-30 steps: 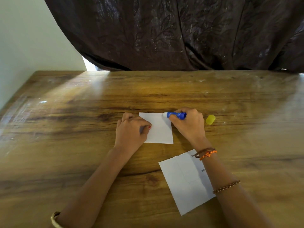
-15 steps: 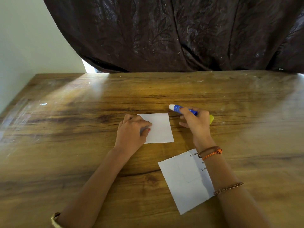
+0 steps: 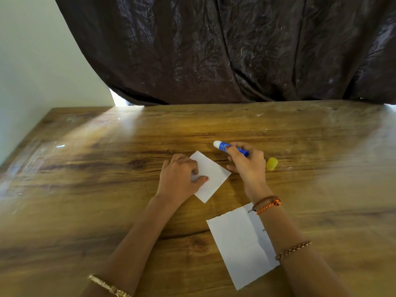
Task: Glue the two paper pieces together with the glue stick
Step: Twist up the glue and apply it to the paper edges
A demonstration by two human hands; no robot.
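A small white paper square (image 3: pixel 214 176) lies turned like a diamond on the wooden table (image 3: pixel 85 189). My left hand (image 3: pixel 179 179) lies on its left part, thumb and fingertips pressing it down. My right hand (image 3: pixel 246 163) grips the blue glue stick (image 3: pixel 230 147), held above the table just beyond the square, its white tip pointing up and left. A larger white paper piece (image 3: pixel 240 243) with a torn top edge lies nearer to me, partly under my right forearm.
The glue stick's yellow cap (image 3: pixel 271 163) lies on the table right of my right hand. A dark patterned curtain (image 3: pixel 235 50) hangs behind the table's far edge. A pale wall (image 3: pixel 32 61) borders the left side.
My right hand lifted the glue stick off the small paper and away to the upper right. My left hand has rotated the small square from straight to a diamond angle.
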